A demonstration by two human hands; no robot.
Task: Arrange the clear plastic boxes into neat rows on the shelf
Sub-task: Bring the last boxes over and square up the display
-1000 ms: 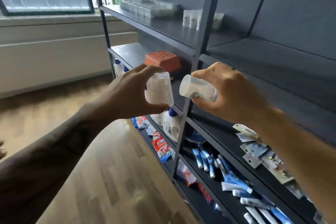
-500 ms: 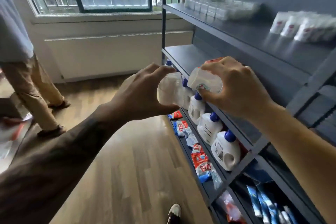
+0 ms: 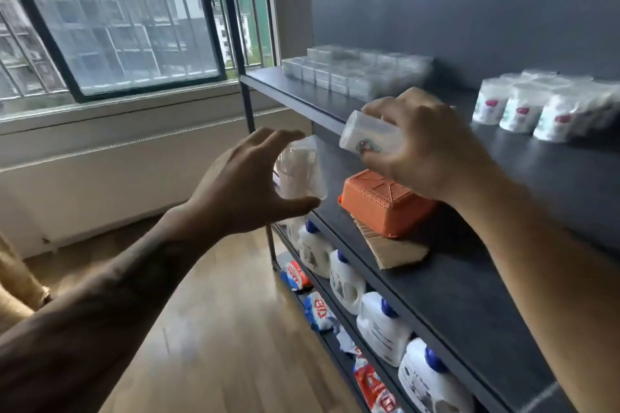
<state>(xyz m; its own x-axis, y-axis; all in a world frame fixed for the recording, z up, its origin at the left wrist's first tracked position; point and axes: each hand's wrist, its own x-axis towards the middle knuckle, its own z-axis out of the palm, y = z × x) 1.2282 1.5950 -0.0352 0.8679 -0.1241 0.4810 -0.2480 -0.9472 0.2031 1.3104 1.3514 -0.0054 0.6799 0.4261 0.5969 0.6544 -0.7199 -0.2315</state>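
Observation:
My left hand [image 3: 248,184] grips a clear plastic box [image 3: 302,168] between thumb and fingers, held upright in front of the shelf's left post. My right hand [image 3: 426,147] holds a second clear plastic box [image 3: 365,136], tilted on its side with a small coloured label showing, just in front of the upper shelf's edge. On that upper shelf [image 3: 335,100] several clear boxes [image 3: 352,72] stand in rows at the left end, beyond both hands.
White pouches [image 3: 536,107] stand further right on the upper shelf. An upturned orange basket [image 3: 382,204] lies on cardboard [image 3: 392,251] on the middle shelf. Detergent bottles [image 3: 382,329] and packets [image 3: 318,308] fill lower shelves. A window and wooden floor lie to the left.
The view has swung left and up toward the upper shelf. Both hands have risen with their boxes, and the right hand has come level with the upper shelf's edge.

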